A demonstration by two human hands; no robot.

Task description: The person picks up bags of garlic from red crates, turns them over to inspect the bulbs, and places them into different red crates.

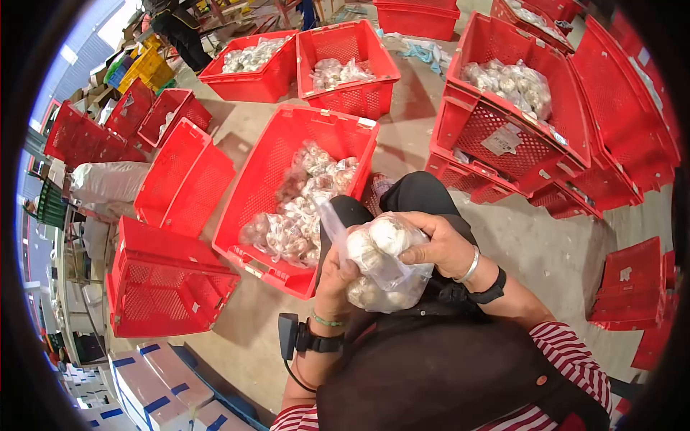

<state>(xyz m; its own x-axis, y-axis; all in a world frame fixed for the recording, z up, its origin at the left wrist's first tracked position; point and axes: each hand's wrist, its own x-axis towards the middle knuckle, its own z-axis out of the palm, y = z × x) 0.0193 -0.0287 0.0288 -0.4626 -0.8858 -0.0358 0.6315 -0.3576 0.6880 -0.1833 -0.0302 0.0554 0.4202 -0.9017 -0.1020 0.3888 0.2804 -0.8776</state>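
Observation:
A clear plastic bag of garlic bulbs rests above my lap, the white bulbs showing through the film. My left hand grips its left side, with a loose flap of plastic rising beside the thumb. On the other side my right hand is closed around the bag's upper right, thumb pressed on the front. Just beyond my knees stands a red crate holding several similar bags of garlic.
More red crates with bagged garlic stand ahead, including a stacked one at right. Tipped red crates lie at left. White boxes with blue tape sit at lower left. A person in dark trousers stands far back.

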